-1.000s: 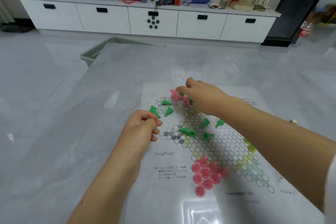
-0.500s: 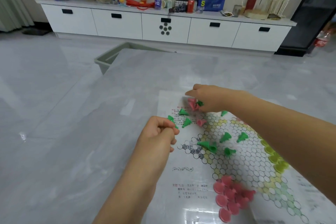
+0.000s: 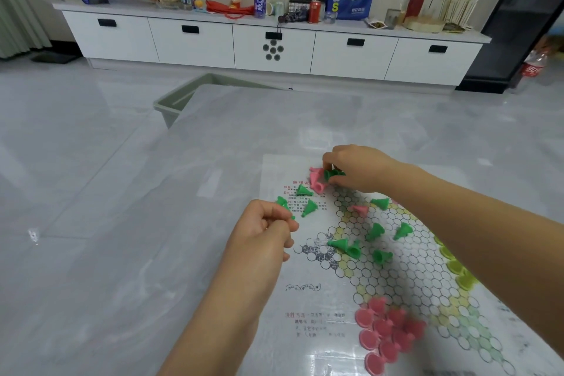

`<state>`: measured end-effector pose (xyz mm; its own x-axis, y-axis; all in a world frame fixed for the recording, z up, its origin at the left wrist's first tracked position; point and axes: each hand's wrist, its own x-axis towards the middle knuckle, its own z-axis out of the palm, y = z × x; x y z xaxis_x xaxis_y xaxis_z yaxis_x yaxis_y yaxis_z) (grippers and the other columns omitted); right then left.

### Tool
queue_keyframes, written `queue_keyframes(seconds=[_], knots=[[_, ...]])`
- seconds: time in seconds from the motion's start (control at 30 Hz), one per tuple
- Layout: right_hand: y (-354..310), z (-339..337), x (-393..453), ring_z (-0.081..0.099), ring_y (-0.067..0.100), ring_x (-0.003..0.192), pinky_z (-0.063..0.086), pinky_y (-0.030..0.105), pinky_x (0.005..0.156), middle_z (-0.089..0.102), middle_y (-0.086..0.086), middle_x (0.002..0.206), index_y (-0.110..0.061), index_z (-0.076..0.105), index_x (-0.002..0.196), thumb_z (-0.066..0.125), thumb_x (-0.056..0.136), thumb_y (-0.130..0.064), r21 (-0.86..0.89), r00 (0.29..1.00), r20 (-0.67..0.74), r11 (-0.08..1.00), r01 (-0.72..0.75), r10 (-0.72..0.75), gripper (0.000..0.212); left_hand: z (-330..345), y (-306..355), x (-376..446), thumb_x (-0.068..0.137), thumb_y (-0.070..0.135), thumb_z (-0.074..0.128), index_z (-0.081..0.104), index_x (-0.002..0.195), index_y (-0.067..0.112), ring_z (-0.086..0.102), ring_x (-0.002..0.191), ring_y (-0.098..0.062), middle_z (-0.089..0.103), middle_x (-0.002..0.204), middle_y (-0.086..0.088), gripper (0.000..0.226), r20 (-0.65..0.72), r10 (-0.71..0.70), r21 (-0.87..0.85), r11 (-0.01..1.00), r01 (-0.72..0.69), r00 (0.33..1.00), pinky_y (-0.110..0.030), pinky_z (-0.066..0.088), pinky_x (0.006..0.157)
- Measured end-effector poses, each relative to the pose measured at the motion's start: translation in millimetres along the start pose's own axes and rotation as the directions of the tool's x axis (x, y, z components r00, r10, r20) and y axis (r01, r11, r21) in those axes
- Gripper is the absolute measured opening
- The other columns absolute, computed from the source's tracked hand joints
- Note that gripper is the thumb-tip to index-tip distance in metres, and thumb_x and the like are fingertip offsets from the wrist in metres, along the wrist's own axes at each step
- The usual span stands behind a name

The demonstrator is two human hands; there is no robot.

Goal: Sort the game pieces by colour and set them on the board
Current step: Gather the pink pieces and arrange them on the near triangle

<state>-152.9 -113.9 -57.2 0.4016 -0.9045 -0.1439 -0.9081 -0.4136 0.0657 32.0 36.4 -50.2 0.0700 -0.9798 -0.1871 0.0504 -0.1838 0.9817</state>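
A paper game board (image 3: 406,278) printed with hexagon cells lies on the grey table. Several green cone pieces (image 3: 375,232) lie tipped over on its middle, and more green cones (image 3: 309,207) lie on the printed text. Several pink pieces (image 3: 387,330) stand grouped at the board's near corner. A single pink cone (image 3: 359,210) lies among the cells. My left hand (image 3: 262,229) pinches a green piece (image 3: 282,202) at its fingertips. My right hand (image 3: 357,169) reaches to the board's far corner and grips a green piece (image 3: 332,174) beside a small heap of pink cones (image 3: 317,180).
Yellow-green pieces (image 3: 457,268) sit along the board's right side. A grey-green bin (image 3: 183,98) stands on the floor past the table's far left corner. A white sideboard (image 3: 274,46) with bottles, a blue bag and clutter lines the back wall.
The view has shifted left, so the board sits further right in frame. My right hand now holds a green piece at the pink heap. My left hand keeps its pinch.
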Motion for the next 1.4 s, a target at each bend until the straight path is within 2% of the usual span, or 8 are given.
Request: queue_keyframes(seconds=[0.23,0.33,0.4,0.5,0.7,1.0,1.13,1.4], knots=[[10,-3,-4,0.051,0.024,0.102,0.045,0.033,0.076,0.055,0.007,0.113,-0.014,0.053,0.114,0.047,0.091,-0.019,-0.092,0.996,-0.009,0.992,-0.091,0.090,0.024,-1,0,1,0.079,-0.004,0.044,0.057,0.076,0.017,0.047,0.044,0.005,0.062,0.071,0.008,0.025,-0.007,0.001,-0.005,1.000,-0.001,1.000,-0.007,0.039,0.045],[7,-7,-9,0.045,0.024,0.112,0.041,0.033,0.080,0.051,0.006,0.122,-0.016,0.049,0.124,0.045,0.093,-0.026,-0.034,0.980,-0.197,0.999,-0.032,0.024,0.033,-1,1,0,0.079,-0.003,0.044,0.057,0.075,0.018,0.047,0.045,0.006,0.062,0.071,0.007,0.025,-0.004,-0.001,-0.012,1.000,0.001,1.000,-0.007,0.039,0.045],[-4,-3,-11,0.048,0.022,0.109,0.039,0.030,0.076,0.048,0.005,0.125,-0.018,0.043,0.129,0.042,0.094,-0.033,0.002,0.960,-0.278,0.999,0.047,-0.044,0.038,-1,1,0,0.079,-0.003,0.044,0.057,0.075,0.018,0.046,0.045,0.006,0.062,0.073,0.006,0.025,-0.006,0.000,-0.014,1.000,0.000,1.000,-0.007,0.039,0.045],[-22,13,-11,0.050,0.024,0.107,0.044,0.033,0.078,0.043,0.007,0.127,-0.020,0.034,0.133,0.036,0.093,-0.046,-0.082,0.982,-0.147,0.990,0.110,-0.122,0.047,0,2,0,0.079,-0.004,0.044,0.056,0.076,0.017,0.046,0.044,0.006,0.062,0.074,0.005,0.024,-0.007,-0.006,-0.011,1.000,0.006,1.000,-0.007,0.038,0.045],[-33,32,3,0.053,0.032,0.084,0.037,0.036,0.055,0.040,0.014,0.113,-0.009,0.039,0.114,0.029,0.096,-0.040,-0.138,0.975,-0.204,0.989,0.059,-0.086,0.037,-1,4,-1,0.079,-0.004,0.042,0.056,0.077,0.016,0.045,0.044,0.004,0.061,0.074,0.004,0.024,-0.023,0.003,-0.002,1.000,-0.003,1.000,-0.006,0.038,0.045],[-31,38,4,0.053,0.029,0.067,0.028,0.030,0.049,0.052,0.011,0.102,-0.007,0.043,0.103,0.033,0.093,-0.047,-0.082,0.963,-0.269,0.997,0.011,-0.032,0.042,-3,4,-2,0.080,-0.003,0.042,0.057,0.077,0.017,0.046,0.046,0.003,0.061,0.073,0.006,0.025,-0.027,0.004,-0.009,1.000,-0.004,1.000,-0.007,0.038,0.046],[-31,34,1,0.059,0.033,0.082,0.038,0.033,0.060,0.055,0.011,0.111,-0.010,0.040,0.115,0.038,0.094,-0.039,0.051,0.971,-0.237,0.998,-0.027,0.039,0.036,-3,4,0,0.080,-0.003,0.043,0.056,0.077,0.018,0.048,0.053,-0.002,0.062,0.073,0.007,0.025,-0.026,-0.003,-0.012,1.000,0.003,1.000,-0.009,0.039,0.047],[-40,28,-6,0.046,0.028,0.065,0.045,0.042,0.066,0.055,0.011,0.111,-0.012,0.036,0.122,0.034,0.090,-0.009,0.190,0.965,-0.231,0.979,-0.080,0.124,0.032,-4,4,0,0.080,-0.004,0.042,0.056,0.077,0.017,0.046,0.044,0.005,0.062,0.075,0.004,0.025,-0.031,0.010,-0.036,0.999,-0.011,0.999,-0.007,0.038,0.046]])
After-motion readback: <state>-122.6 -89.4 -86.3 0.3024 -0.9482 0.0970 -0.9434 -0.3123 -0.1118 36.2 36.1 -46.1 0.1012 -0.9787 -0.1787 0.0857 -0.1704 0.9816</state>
